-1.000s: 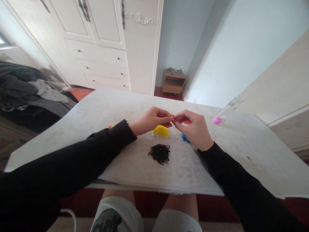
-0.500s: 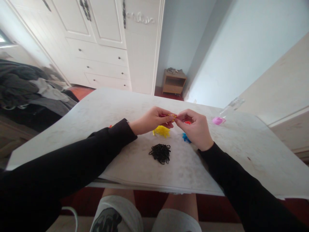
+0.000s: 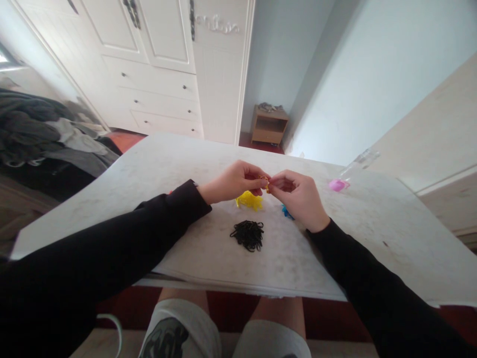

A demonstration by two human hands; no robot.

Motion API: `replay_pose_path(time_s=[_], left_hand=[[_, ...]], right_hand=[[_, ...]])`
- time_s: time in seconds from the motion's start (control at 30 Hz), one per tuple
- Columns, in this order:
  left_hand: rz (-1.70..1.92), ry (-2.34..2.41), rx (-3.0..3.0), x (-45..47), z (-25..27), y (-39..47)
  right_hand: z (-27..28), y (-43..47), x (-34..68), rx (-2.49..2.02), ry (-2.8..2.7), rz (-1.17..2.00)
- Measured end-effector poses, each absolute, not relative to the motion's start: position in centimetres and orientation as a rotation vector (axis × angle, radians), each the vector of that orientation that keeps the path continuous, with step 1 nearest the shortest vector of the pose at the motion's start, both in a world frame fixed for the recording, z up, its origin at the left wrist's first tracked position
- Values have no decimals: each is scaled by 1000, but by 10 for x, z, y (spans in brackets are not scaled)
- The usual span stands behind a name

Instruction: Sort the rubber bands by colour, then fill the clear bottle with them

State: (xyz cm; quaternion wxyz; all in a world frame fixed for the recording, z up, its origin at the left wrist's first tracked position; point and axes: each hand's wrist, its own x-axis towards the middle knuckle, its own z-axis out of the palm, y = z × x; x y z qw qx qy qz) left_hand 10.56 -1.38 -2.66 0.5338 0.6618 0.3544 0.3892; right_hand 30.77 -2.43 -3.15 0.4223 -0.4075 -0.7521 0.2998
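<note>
Small yellow-orange rubber bands point(image 3: 265, 183) are pinched between my two hands above the table's middle. My left hand point(image 3: 238, 181) is closed on them with thumb and fingertips. From the other side my right hand point(image 3: 300, 196) pinches them too, its fingertips nearly touching the left ones. Below my left hand lies a pile of yellow rubber bands point(image 3: 249, 201). A pile of black rubber bands point(image 3: 248, 235) sits nearer to me. Blue rubber bands point(image 3: 286, 212) peek out beside my right hand, mostly covered by it.
The white table point(image 3: 208, 258) has stains. A clear container point(image 3: 360, 164) lies at its right, with a pink pile point(image 3: 338, 185) by its mouth. A red-orange bit point(image 3: 171, 192) shows behind my left sleeve. Clothes point(image 3: 40, 129) are heaped at left; a white wardrobe point(image 3: 164, 99) stands behind.
My fingers have shifted slightly around the yellow-orange bands, which now hang a little lower between the fingertips. A red bit seen under my right hand before is now hidden.
</note>
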Motion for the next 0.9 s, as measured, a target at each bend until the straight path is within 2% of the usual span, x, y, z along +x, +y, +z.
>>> replay_pose_path(time_s=[0.33,0.73,0.9], left_hand=[[789,967,2218,87,-15,-11],[816,971,2210,84,-18,-7],[800,916,2171,86,-19,-8]], right_hand=[[-27,-26,306,-1098,-2153,638],[-26,-28,307,-1056,-2098,656],[-27,-29,307,-996,-1999,762]])
